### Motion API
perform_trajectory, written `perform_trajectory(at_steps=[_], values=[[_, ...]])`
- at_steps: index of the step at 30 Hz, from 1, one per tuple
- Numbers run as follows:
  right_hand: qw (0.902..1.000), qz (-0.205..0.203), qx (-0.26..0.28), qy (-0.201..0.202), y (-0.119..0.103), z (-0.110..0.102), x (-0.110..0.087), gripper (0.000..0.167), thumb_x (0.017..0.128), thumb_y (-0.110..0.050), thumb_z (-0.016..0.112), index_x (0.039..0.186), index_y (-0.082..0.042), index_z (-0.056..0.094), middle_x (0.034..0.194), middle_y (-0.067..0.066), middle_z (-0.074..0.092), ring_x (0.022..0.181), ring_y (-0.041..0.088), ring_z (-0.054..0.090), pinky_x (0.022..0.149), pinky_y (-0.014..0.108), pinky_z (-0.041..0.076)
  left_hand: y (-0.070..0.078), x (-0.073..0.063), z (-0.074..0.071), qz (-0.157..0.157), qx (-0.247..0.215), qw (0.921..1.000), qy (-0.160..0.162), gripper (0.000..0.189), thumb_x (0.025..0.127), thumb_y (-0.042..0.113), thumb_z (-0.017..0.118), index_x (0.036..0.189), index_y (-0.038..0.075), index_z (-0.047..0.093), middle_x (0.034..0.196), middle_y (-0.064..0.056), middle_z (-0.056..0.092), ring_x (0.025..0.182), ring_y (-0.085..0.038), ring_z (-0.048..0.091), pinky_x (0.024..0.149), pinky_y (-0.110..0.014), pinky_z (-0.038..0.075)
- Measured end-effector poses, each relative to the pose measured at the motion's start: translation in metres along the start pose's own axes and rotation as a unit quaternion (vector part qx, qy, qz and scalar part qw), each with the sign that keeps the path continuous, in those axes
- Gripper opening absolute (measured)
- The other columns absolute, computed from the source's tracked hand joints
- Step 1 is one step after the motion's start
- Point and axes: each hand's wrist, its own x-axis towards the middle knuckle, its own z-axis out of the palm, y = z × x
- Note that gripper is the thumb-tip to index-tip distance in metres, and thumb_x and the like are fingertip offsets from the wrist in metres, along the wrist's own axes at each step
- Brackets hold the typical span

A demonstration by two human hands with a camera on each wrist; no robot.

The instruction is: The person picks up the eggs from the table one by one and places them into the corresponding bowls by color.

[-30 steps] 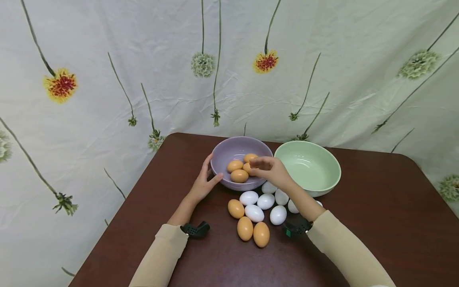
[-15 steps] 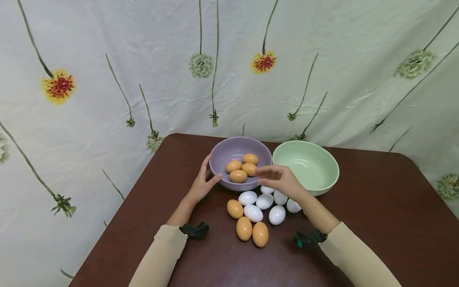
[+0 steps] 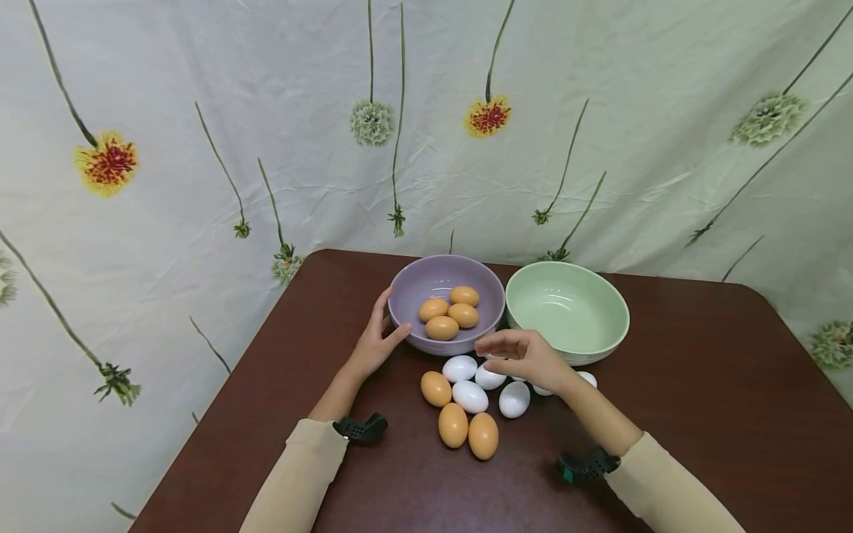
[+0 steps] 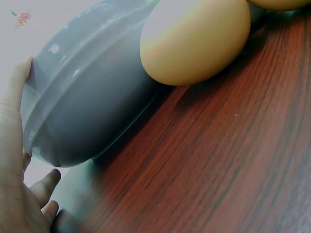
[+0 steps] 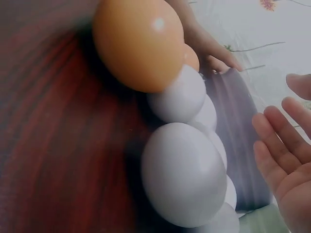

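My left hand touches the outer wall of the purple bowl, its fingers spread along the left side and its thumb near the front. Inside that bowl lie several brown eggs. With nothing in it, my right hand hovers over the white eggs, just in front of the bowls, and partly hides some of them. Three brown eggs lie on the table nearer to me. In the right wrist view, the fingers of the right hand are extended and loosely bent, apart from the eggs.
A pale green bowl with no eggs visible in it stands right of the purple one, close beside it. Both are on a dark red-brown table. Behind the table hangs a flower-patterned cloth.
My right hand has drawn back from above the purple bowl's eggs, toward me and slightly right, and is now over the white eggs. The left hand has stayed at the bowl.
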Motion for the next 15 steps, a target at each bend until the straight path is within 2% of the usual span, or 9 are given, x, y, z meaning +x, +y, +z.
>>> perform_trajectory(at_steps=[4,7,11,15], values=[[0.9998,-0.005,-0.009,-0.017,0.002,0.003,-0.006,0.034,0.088,-0.002,0.07,0.118,0.012,0.062,0.116,0.032,0.061,0.109,0.038,0.061,0.091,0.031,0.05,0.0,0.0,0.0,-0.001,0.0,1.0,0.0,0.079,0.096,0.012,0.06,0.156,0.006,0.01,0.16,-0.021,0.009,0.138,-0.05,0.025,0.111,-0.056,0.023],[0.9993,-0.017,-0.004,-0.034,0.005,0.006,-0.01,0.035,0.086,0.001,0.07,0.118,0.013,0.061,0.115,0.033,0.061,0.108,0.042,0.061,0.092,0.037,0.05,0.0,0.0,0.0,-0.004,0.0,1.0,-0.001,0.079,0.096,0.012,0.06,0.156,0.006,0.01,0.16,-0.021,0.009,0.138,-0.05,0.025,0.111,-0.056,0.023],[0.9969,-0.043,0.016,-0.064,0.011,0.008,-0.015,0.036,0.084,0.007,0.071,0.117,0.016,0.059,0.113,0.037,0.059,0.109,0.033,0.063,0.094,0.043,0.048,0.001,0.0,0.0,0.001,-0.001,1.0,-0.002,0.078,0.096,0.01,0.059,0.156,0.005,0.009,0.16,-0.021,0.008,0.139,-0.048,0.023,0.112,-0.055,0.023],[0.9909,-0.059,0.043,-0.113,0.016,0.01,-0.019,0.036,0.081,0.01,0.071,0.115,0.018,0.059,0.111,0.036,0.06,0.109,0.021,0.063,0.098,0.039,0.047,0.002,-0.001,0.0,0.007,0.0,1.0,-0.002,0.077,0.096,0.009,0.058,0.156,0.003,0.009,0.16,-0.022,0.009,0.141,-0.044,0.021,0.113,-0.053,0.022]])
